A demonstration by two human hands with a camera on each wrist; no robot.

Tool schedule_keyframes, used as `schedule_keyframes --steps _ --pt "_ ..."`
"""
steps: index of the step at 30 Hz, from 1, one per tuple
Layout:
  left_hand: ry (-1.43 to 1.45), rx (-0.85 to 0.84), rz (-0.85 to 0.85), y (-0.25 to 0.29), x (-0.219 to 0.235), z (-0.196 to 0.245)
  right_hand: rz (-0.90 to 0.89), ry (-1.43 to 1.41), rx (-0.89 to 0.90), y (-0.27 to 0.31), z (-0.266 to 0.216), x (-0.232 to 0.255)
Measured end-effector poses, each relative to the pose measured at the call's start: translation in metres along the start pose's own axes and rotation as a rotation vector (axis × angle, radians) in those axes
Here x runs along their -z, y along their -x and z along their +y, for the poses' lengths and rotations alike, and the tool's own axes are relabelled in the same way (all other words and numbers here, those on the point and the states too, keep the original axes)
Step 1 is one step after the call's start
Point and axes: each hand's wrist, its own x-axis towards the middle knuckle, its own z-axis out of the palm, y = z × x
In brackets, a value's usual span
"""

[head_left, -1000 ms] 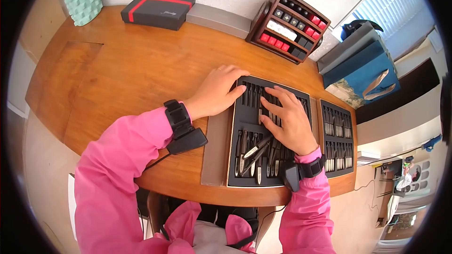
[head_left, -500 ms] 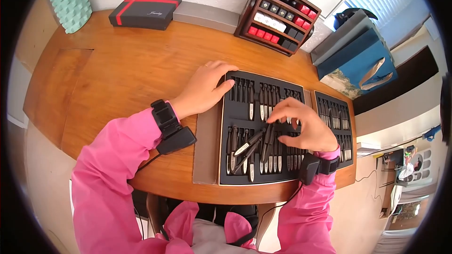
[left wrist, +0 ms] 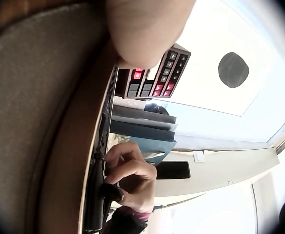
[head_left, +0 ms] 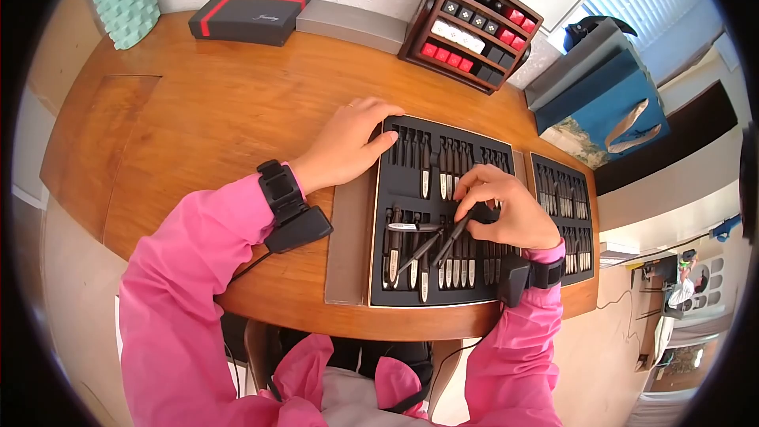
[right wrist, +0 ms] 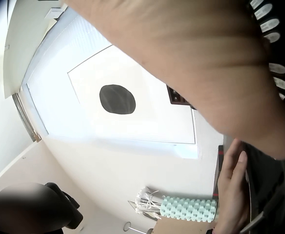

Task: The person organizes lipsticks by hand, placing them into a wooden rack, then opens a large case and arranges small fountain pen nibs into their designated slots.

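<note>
My left hand (head_left: 348, 146) rests at the far left corner of a black compartment tray (head_left: 402, 186), its thumb lying over the edge. The tray holds rows of black pen-like sticks with pale labelled ends. Over the tray's middle, my right hand (head_left: 510, 205) pinches one dark slim stick (head_left: 451, 245) between thumb and fingers, slanting down to the left. Two loose sticks lie across the near-left slots, one nearly level (head_left: 415, 228) and one slanted (head_left: 421, 251). In the left wrist view the right hand (left wrist: 132, 175) bends low over the tray.
A second tray (head_left: 563, 221) of similar sticks lies to the right. Along the back stand a black box with red ribbon (head_left: 251, 16), a wooden rack of small boxes (head_left: 470, 28) and a blue paper bag (head_left: 601, 103). A mint textured vase (head_left: 122, 0) is at the far left.
My right hand has drawn back from the far rows toward the near-middle slots and now pinches a stick. The loose pale-ended stick has swung to nearly level. My left hand stays at the corner.
</note>
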Motion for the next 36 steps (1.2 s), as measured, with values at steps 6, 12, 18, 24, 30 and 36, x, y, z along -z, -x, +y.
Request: schedule_keyframes --steps 6,12,18,24,30,36 --pt "-0.004 -0.019 0.009 0.000 0.000 -0.001 0.025 -0.212 -0.071 0.004 0.001 0.012" --pt "-0.009 0.007 -0.006 0.000 0.000 0.001 0.082 -0.490 0.102 0.006 0.010 0.019" --pt "-0.007 -0.011 0.012 0.000 -0.002 -0.002 0.093 -0.548 -0.041 -0.006 -0.002 0.023" --pt "0.014 -0.020 0.024 0.000 -0.002 -0.001 0.097 -0.337 -0.077 -0.037 -0.014 0.030" --pt "0.014 -0.032 0.040 0.000 -0.003 -0.004 -0.119 -0.264 -0.253 -0.077 -0.016 0.024" --pt "0.005 -0.048 0.063 -0.001 -0.005 -0.005 0.006 -0.258 -0.069 -0.093 0.013 -0.001"
